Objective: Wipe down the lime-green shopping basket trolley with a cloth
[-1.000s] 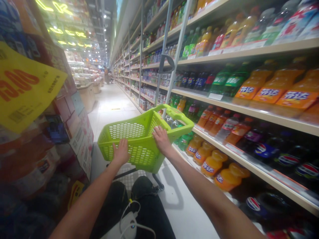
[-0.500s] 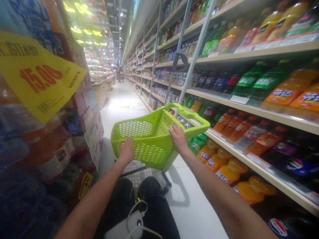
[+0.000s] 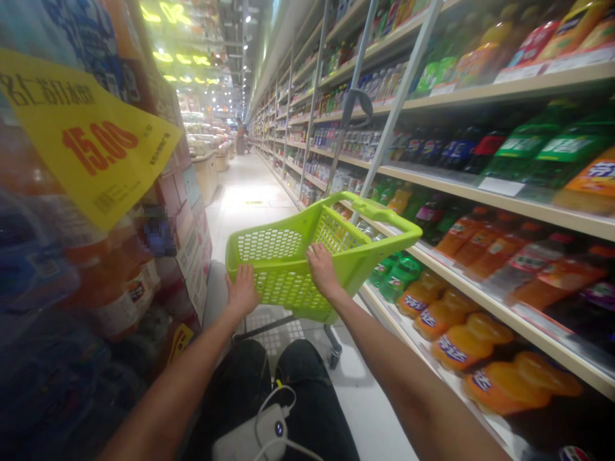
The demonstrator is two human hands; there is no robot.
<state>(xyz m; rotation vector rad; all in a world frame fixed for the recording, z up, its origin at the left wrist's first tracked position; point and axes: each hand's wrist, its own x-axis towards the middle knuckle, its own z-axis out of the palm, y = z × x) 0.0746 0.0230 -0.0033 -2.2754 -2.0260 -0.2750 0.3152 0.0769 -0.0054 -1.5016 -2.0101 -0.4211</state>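
Observation:
A lime-green shopping cart [image 3: 288,282] with perforated plastic sides stands across the aisle just beyond my knees, its handle pointing right toward the shelves. My left hand [image 3: 243,291] grips the near rim at the cart's left end, fingers over the edge. Farther right along that same rim, my right hand [image 3: 321,269] is closed with its fingers hooked over the top. Inside the basket, the part I can see holds no goods. A white power bank [image 3: 252,435] with a cable rests on my lap.
Shelves of drink bottles [image 3: 500,256] line the right side, with orange soda bottles [image 3: 473,342] at the bottom. On the left are stacked goods with a yellow price sign [image 3: 91,144] and boxes [image 3: 189,256]. A person [image 3: 240,137] stands far down the tiled aisle.
My right hand has shifted left along the cart's rim, closer to my left hand. The whole view has swung slightly, so the shelves and sign appear farther right.

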